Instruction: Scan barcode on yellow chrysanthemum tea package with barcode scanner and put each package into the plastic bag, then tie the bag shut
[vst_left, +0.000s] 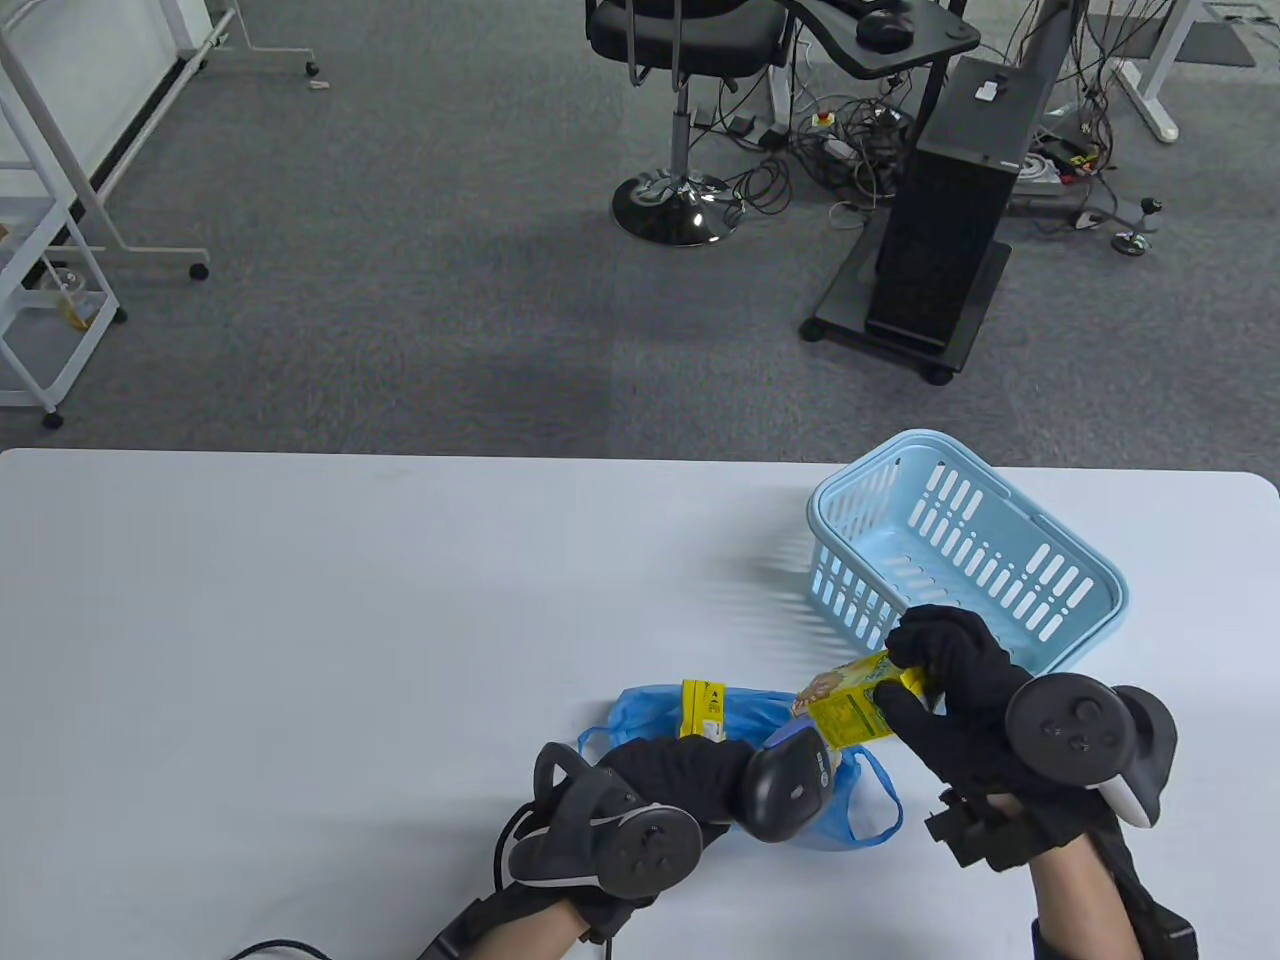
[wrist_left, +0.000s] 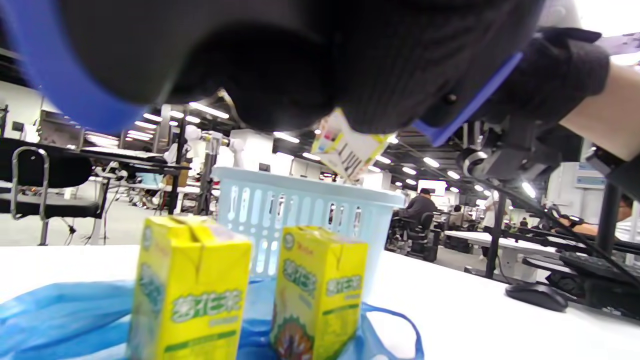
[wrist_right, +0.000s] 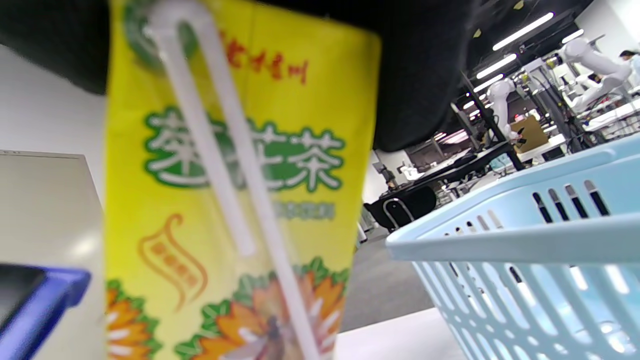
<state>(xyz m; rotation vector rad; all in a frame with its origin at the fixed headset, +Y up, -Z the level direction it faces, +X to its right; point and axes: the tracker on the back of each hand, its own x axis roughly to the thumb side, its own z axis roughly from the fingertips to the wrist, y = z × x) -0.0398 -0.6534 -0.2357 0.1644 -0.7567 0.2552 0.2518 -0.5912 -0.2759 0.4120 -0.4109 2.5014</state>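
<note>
My right hand (vst_left: 915, 680) grips a yellow chrysanthemum tea package (vst_left: 855, 705) above the table, tilted toward the scanner. It fills the right wrist view (wrist_right: 235, 200), straw side facing the camera. My left hand (vst_left: 700, 775) holds the dark barcode scanner (vst_left: 790, 790), whose head points at that package from close by. The blue plastic bag (vst_left: 650, 705) lies flat under both. Two more yellow packages (wrist_left: 190, 290) (wrist_left: 317, 290) stand upright on the bag (wrist_left: 60, 315); the table view shows only one of them (vst_left: 703, 708).
A light blue slotted basket (vst_left: 960, 560) stands at the right of the white table (vst_left: 300, 650), just behind my right hand, and nothing shows inside it. A chair and a computer tower stand on the floor beyond the table.
</note>
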